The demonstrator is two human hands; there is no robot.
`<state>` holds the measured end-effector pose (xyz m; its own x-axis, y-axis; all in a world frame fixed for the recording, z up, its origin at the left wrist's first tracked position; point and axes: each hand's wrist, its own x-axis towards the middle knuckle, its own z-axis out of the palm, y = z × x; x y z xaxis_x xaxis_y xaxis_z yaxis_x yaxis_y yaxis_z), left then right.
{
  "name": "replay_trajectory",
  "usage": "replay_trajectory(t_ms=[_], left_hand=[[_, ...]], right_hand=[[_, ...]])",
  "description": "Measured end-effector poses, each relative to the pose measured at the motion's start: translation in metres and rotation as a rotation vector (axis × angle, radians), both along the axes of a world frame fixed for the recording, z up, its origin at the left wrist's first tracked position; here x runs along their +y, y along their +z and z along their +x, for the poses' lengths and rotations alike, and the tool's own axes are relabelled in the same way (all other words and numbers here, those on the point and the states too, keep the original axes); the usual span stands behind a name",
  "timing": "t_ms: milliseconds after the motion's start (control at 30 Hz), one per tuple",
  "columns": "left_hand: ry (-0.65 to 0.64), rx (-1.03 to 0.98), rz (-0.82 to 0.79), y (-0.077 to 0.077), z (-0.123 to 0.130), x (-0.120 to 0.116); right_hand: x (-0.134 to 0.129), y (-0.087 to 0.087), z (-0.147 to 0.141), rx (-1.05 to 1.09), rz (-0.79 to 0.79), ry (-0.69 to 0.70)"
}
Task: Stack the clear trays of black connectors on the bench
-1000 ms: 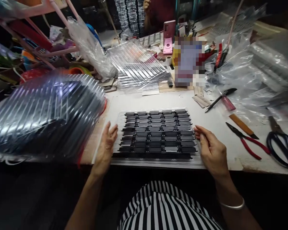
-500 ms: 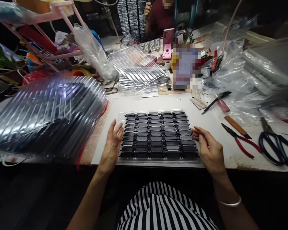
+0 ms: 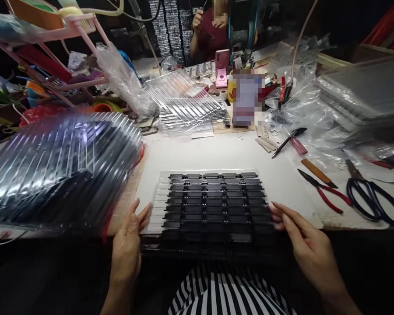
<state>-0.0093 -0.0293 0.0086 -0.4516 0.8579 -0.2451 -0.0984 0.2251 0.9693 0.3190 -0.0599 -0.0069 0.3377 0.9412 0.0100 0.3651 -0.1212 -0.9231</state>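
Observation:
A clear plastic tray filled with rows of black comb-like parts is between my hands, its near side sticking out past the table's front edge. My left hand grips the tray's left edge near the front corner, thumb raised along the side. On the opposite side, my right hand holds the right edge, its fingertips partly hidden under the tray. Bare clear slots show along the tray's left side. The near row of parts is dark and hard to make out.
Stacked clear trays stand at the left, more ribbed trays at the back. Pliers, scissors and a black pen-like tool lie on the right. Plastic bags heap behind them. Another person sits across.
The tray has moved toward my body, from lying on the white surface to jutting over the table edge. Both hands have come back with it and now grip its sides.

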Motion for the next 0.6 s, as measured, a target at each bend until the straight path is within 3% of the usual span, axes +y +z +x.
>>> replay_trajectory(t_ms=[100,267,333,467,600], left_hand=[[-0.034,0.042,-0.059,0.001,-0.008,-0.017],[0.017,0.473,-0.119,0.003,-0.032,-0.033],[-0.018,0.520,-0.179,0.004,-0.039,-0.036],[-0.184,0.065,-0.244,0.007,-0.037,-0.037],[-0.112,-0.352,-0.256,0.019,-0.028,-0.025]], right_hand=[[-0.020,0.003,0.010,-0.018,-0.072,-0.018],[-0.033,-0.007,0.032,-0.094,-0.266,-0.008],[-0.035,-0.010,0.033,-0.048,-0.346,0.004],[-0.032,-0.003,0.023,0.302,-0.369,-0.025],[-0.017,0.005,0.014,0.653,-0.351,-0.071]])
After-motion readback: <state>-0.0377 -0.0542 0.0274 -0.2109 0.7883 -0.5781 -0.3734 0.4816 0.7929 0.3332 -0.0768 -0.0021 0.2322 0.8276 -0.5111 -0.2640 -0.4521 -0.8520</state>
